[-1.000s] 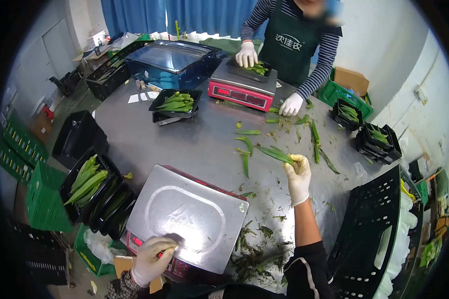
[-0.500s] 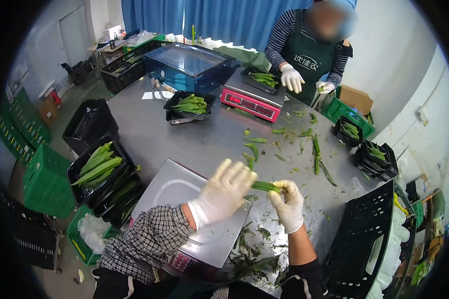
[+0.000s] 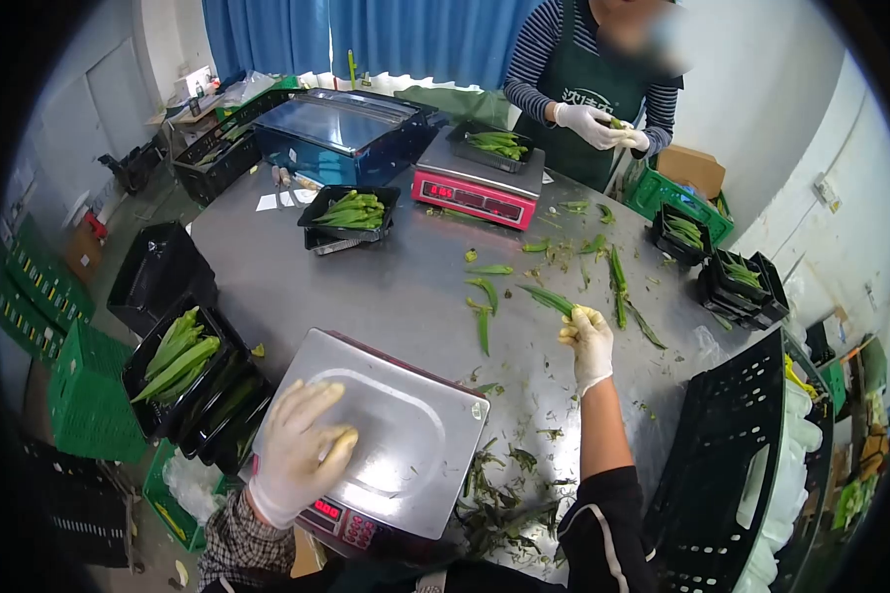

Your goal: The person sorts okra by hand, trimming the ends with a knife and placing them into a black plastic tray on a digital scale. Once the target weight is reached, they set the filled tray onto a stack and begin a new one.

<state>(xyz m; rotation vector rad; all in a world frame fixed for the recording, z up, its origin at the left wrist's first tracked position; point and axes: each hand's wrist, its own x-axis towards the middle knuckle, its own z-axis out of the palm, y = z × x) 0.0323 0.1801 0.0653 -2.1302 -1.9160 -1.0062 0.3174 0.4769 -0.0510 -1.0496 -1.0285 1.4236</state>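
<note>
My left hand (image 3: 302, 450), in a whitish glove, is over the left edge of the near scale (image 3: 396, 425), thumb and fingers apart with nothing between them. A red display glows below it. My right hand (image 3: 587, 346), also gloved, pinches one end of a green okra pod (image 3: 547, 297) above the metal table (image 3: 415, 296); the pod points up and left. Several loose pods lie left of it, and longer ones (image 3: 618, 287) lie to its right. Green scraps (image 3: 514, 504) are scattered on the table right of the near scale.
Black trays of okra (image 3: 180, 361) stand at left. A tray of okra (image 3: 351, 212) and a blue bin (image 3: 341, 128) are farther back. Across the table, a co-worker (image 3: 588, 99) stands behind a red scale (image 3: 475, 198). A black crate (image 3: 712, 474) is at right.
My left hand has moved left and down, from beside the pod to the near scale's left side. My right hand has moved up and slightly right with the pod. The co-worker's hands have come together.
</note>
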